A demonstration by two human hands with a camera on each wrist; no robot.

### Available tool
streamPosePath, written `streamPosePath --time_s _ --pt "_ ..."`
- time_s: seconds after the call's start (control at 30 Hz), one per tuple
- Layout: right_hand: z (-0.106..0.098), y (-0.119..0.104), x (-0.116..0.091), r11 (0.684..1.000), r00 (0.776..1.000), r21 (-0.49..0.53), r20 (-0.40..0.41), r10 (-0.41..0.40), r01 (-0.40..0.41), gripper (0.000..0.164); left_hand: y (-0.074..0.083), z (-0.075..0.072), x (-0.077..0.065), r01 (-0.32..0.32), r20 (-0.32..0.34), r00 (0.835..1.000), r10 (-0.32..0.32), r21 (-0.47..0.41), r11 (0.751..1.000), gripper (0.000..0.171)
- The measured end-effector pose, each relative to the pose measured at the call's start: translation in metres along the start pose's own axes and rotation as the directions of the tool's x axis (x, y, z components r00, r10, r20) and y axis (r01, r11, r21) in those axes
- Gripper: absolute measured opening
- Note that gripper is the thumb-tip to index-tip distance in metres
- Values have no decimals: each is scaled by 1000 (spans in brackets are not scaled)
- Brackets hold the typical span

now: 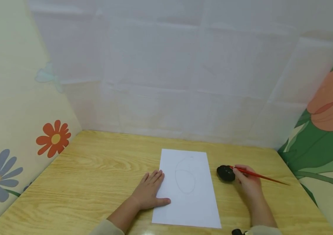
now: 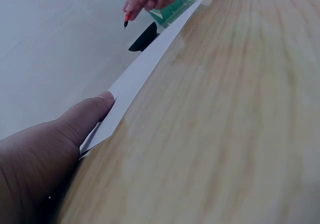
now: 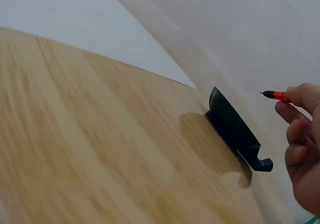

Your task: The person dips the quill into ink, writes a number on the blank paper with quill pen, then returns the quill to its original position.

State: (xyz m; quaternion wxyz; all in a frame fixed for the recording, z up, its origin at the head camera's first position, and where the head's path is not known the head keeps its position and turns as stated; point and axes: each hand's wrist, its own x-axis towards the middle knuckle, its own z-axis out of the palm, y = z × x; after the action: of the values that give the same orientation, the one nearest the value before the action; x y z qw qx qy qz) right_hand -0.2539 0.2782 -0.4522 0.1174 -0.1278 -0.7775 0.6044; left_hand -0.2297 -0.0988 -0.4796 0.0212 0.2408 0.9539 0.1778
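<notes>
A white sheet of paper (image 1: 195, 209) lies on the table with a faint looped line on it, shaped like a 6. My left hand (image 1: 150, 192) rests on the sheet's left edge, fingers straight and thumb spread. In my right hand (image 1: 250, 184) a thin red brush (image 1: 267, 178) is pinched between thumb and fingers. Its dark tip points toward a small black dish (image 1: 225, 173) right of the paper. The right wrist view shows the brush (image 3: 280, 95) tip raised apart from the dish (image 3: 232, 126). What the dish contains cannot be made out.
The wood-grain table (image 1: 101, 169) ends at a creased white sheet (image 1: 154, 65) hung behind it. Flower-patterned panels stand left (image 1: 10, 107) and right (image 1: 331, 137). A small black object (image 1: 237, 232) shows near the right sleeve.
</notes>
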Motion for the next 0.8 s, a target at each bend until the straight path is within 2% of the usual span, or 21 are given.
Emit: streamPosePath --time_s 0.17,0.27,0.37,0.47,0.7,0.8 --pt "-8 3 -1 1000 1000 9 -23 -1 1 6 -1 1 1 4 2 1000 -4 -1 1000 103" --pt "-12 4 1 1000 999 0 -36 -5 5 11 -2 1 1 4 1 1000 -4 -6 1000 103" --pt "-15 5 2 1000 999 -12 -35 -5 5 8 -1 1 1 3 3 1000 -3 -12 1000 103" --pt "-16 5 3 1000 1000 -16 -11 -9 9 16 -1 0 1 2 3 1000 -2 -13 1000 103" --pt "-19 7 3 998 999 -51 42 -19 21 12 -1 1 1 4 10 1000 -4 -14 1000 103" --pt "-18 9 3 998 998 -51 48 -26 29 20 -1 1 1 9 16 1000 -8 -20 1000 103"
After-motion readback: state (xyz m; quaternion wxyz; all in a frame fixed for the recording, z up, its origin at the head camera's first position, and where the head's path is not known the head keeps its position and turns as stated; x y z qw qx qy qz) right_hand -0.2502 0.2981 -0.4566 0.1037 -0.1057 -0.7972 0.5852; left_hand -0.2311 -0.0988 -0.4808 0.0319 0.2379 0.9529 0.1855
